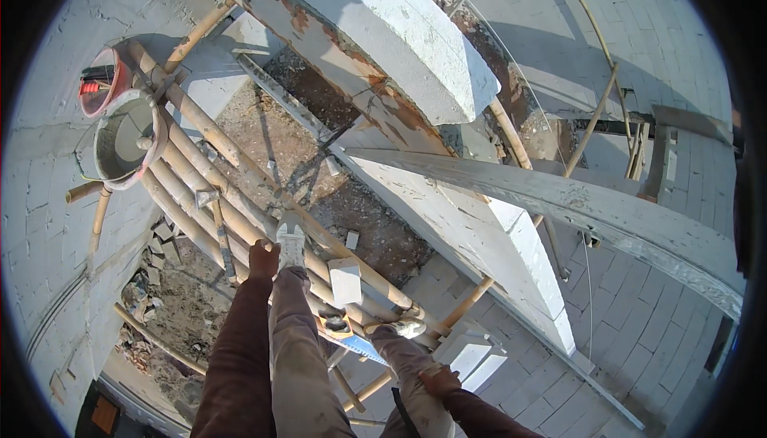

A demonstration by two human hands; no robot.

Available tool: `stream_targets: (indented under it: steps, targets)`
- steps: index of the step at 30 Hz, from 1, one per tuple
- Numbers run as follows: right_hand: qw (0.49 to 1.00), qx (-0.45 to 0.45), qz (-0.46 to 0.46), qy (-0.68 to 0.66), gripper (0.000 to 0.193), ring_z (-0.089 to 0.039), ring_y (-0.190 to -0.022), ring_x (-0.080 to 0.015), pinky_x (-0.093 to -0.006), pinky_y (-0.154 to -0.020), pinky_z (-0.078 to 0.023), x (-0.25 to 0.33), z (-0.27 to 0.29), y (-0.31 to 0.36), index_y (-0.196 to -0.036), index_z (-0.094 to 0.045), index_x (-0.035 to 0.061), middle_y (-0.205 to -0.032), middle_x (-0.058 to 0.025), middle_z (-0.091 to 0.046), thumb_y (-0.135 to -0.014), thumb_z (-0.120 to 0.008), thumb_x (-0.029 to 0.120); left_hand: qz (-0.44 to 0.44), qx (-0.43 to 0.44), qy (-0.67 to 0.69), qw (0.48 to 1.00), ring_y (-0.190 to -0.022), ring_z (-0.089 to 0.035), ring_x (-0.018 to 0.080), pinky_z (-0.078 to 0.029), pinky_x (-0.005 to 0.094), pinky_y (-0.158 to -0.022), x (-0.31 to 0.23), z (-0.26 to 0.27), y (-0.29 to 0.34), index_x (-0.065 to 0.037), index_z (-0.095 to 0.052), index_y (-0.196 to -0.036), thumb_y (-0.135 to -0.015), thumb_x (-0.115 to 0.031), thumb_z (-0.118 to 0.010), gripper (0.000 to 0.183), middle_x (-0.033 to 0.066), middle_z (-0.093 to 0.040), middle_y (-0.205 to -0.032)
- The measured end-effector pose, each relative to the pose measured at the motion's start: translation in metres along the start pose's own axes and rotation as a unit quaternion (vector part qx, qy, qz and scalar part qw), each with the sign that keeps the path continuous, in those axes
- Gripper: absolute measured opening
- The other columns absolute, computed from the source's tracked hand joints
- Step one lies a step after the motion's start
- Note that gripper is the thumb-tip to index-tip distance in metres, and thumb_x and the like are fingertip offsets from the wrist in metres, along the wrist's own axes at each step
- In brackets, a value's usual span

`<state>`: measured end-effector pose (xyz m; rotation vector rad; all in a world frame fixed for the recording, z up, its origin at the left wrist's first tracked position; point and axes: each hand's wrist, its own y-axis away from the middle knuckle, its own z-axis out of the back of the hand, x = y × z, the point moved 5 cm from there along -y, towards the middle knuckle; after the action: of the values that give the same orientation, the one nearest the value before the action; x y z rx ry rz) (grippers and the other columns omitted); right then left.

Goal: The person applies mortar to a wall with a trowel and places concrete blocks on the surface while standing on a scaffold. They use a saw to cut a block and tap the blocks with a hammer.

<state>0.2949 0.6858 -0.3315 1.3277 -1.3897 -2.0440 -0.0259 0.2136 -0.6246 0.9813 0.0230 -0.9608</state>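
Observation:
My left hand [264, 261] is beside my left knee, above the scaffold poles, its fingers curled in. Whatever it may hold is hidden. A hammer [219, 226] with a pale metal head and a dark-wrapped lower handle lies across the poles just left of that hand, apart from it. My right hand [440, 379] rests on my right leg, its fingers laid over the trouser cloth. Between my legs, a white block [345, 281] sits on the poles. Below it is a small orange-and-black object [335, 324], kind unclear.
I stand on round scaffold poles [209, 130], with rubble ground [343, 214] below. At left are a bucket of grey mortar [128, 138] and a red bucket [104, 83] holding tools. White blocks [467, 352] are stacked at right. A block wall [471, 246] and concrete beam [575, 198] run alongside.

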Motion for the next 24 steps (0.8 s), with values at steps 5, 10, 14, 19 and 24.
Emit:
stream_targets:
  steps: [5, 10, 14, 19, 24]
  targets:
    - [0.998, -0.028, 0.011, -0.058, 0.112, -0.032, -0.148, -0.0417, -0.0446, -0.115, -0.038, -0.030, 0.014, 0.007, -0.150, -0.030, -0.0109, -0.150, -0.0282, -0.046, -0.082, -0.060, 0.074, -0.025, 0.119, 0.003, 0.993, -0.119, -0.063, 0.0390, -0.050, 0.0426, -0.100, -0.113, -0.024, 0.059, 0.007, -0.060, -0.127, -0.085, -0.039, -0.073, 0.064, 0.0267, -0.065, -0.126]
    - [0.983, -0.012, 0.003, -0.183, 0.108, -0.041, -0.142, -0.0455, -0.0467, -0.116, -0.037, -0.048, 0.010, -0.011, -0.152, -0.031, -0.0046, -0.150, -0.0329, -0.042, -0.081, -0.064, 0.071, -0.139, 0.131, -0.076, 0.979, -0.122, -0.061, 0.0369, -0.047, 0.0418, -0.104, -0.177, -0.030, 0.078, 0.006, -0.058, -0.130, -0.087, -0.041, -0.071, 0.066, 0.0253, -0.065, -0.128]
    - [0.963, 0.000, -0.006, -0.268, 0.103, -0.044, -0.142, -0.0392, -0.0460, -0.114, -0.040, -0.118, -0.022, -0.027, -0.147, -0.041, -0.0019, -0.152, -0.0250, -0.044, -0.081, -0.061, 0.074, -0.088, 0.304, -0.100, 0.943, -0.106, -0.069, 0.0321, -0.053, 0.0392, -0.092, -0.225, -0.110, 0.162, 0.007, -0.060, -0.126, -0.090, -0.034, -0.070, 0.055, 0.0208, -0.071, -0.115]
    - [0.848, -0.019, 0.076, -0.525, 0.102, -0.048, -0.139, -0.0378, -0.0449, -0.115, -0.037, -0.114, -0.030, -0.089, -0.149, -0.044, 0.0011, -0.148, -0.0249, -0.050, -0.085, -0.050, 0.080, -0.404, 0.274, -0.306, 0.817, -0.089, -0.069, 0.0282, -0.053, 0.0397, -0.081, -0.224, -0.098, 0.171, 0.000, -0.070, -0.096, -0.089, -0.027, -0.070, 0.029, 0.0184, -0.072, -0.094]
    - [0.683, 0.004, -0.007, -0.731, 0.092, -0.058, -0.127, -0.0408, -0.0432, -0.107, -0.046, -0.134, -0.207, -0.135, -0.137, -0.056, -0.0044, -0.131, -0.0278, -0.063, -0.085, -0.060, 0.071, -0.238, 0.423, -0.511, 0.710, -0.087, -0.068, 0.0223, -0.052, 0.0399, -0.076, -0.247, -0.186, 0.305, 0.001, -0.069, -0.097, -0.091, -0.027, -0.071, 0.029, 0.0154, -0.072, -0.094]
